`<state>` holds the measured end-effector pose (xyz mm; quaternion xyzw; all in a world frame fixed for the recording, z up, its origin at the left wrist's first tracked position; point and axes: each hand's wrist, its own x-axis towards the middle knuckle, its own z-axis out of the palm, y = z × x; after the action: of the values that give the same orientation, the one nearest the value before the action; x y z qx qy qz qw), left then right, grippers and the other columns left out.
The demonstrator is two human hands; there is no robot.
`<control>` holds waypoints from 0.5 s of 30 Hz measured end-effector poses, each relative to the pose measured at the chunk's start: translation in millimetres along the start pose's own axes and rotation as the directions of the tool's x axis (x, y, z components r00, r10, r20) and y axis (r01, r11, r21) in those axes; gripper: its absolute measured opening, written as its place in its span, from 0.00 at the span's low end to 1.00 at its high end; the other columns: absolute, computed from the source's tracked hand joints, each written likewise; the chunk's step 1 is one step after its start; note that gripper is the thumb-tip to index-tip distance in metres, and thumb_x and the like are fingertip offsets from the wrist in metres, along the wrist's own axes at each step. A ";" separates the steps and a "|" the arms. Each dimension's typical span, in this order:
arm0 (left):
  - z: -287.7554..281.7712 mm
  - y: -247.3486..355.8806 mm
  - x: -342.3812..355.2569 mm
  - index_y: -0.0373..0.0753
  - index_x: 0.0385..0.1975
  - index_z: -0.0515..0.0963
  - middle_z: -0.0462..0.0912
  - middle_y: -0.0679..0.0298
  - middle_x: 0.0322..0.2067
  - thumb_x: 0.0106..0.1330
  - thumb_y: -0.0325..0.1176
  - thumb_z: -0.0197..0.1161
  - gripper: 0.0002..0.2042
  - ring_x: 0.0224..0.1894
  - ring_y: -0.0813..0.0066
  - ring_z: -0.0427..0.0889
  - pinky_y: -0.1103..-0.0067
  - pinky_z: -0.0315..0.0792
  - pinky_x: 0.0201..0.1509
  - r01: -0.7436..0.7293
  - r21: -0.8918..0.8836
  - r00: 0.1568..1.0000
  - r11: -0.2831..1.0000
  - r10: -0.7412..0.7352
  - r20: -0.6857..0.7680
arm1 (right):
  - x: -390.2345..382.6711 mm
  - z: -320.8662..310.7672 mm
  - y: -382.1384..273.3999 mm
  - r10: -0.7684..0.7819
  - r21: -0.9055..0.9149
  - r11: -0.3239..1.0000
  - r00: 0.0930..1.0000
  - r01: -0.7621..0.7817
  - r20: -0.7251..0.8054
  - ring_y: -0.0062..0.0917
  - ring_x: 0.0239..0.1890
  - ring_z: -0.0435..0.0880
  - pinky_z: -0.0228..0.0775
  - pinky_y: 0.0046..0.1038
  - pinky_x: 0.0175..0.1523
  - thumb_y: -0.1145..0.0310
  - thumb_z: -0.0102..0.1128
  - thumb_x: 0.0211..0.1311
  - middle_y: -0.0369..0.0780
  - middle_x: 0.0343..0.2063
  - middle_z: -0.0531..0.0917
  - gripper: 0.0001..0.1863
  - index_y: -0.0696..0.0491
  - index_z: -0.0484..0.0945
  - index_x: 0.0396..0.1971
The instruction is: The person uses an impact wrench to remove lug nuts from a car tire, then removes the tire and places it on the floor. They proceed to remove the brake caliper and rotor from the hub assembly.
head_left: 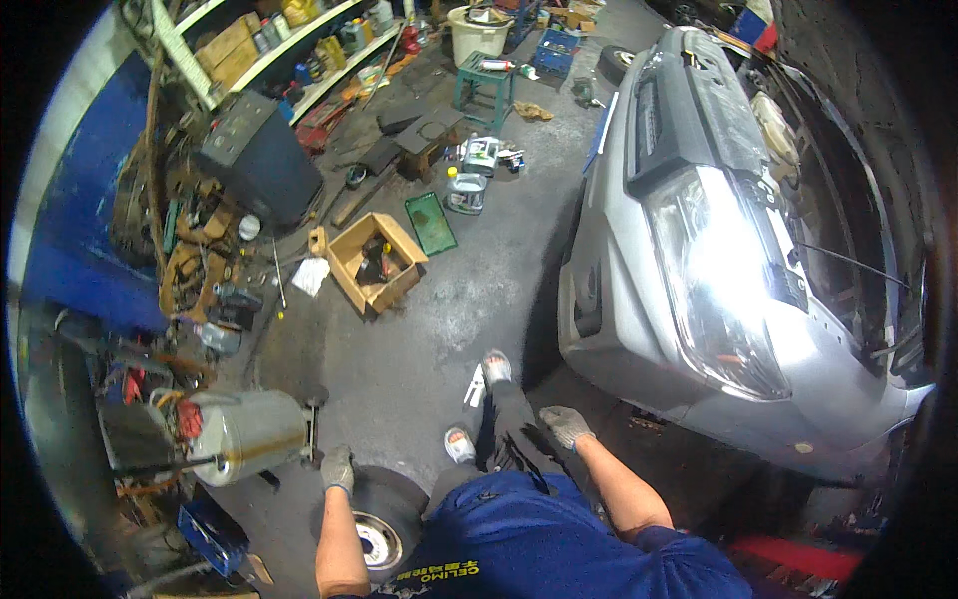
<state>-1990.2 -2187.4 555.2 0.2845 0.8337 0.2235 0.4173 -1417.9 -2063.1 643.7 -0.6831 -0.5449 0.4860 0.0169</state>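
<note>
My left hand (338, 468), in a grey work glove, hangs beside a tyre (407, 502) on a pale steel rim (377, 540). Its fingers are too small and foreshortened to read, and I cannot tell whether it touches the tyre. In a matching glove, my right hand (566, 426) is held out from my dark trousers, near the front bumper (629, 344) of a silver car. The fingers of that hand look loosely curled, and nothing shows in them. Past it, the car's headlight (714, 280) reflects a bright glare.
An open cardboard box (349, 262) with dark parts stands ahead, by a green tray (431, 223) and fluid jugs (466, 192). A grey tank (249, 436) on wheels is at left, below a dark cabinet (261, 160). Farther off stands a green stool (486, 88).
</note>
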 end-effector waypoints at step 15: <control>90.9 230.8 121.3 0.40 0.51 0.85 0.87 0.45 0.49 0.72 0.48 0.52 0.22 0.53 0.46 0.86 0.58 0.77 0.58 -0.398 0.752 0.812 0.526 -0.179 0.555 | 393.9 -179.1 -184.0 -0.507 -0.451 0.797 0.851 0.403 -0.136 0.43 0.56 0.85 0.75 0.38 0.60 0.55 0.52 0.74 0.53 0.55 0.85 0.24 0.57 0.80 0.58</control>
<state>-1908.3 -1924.6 576.8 0.5572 0.6480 -0.2761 0.4397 -1455.8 -1598.1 585.6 -0.5743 -0.7761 0.2534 0.0604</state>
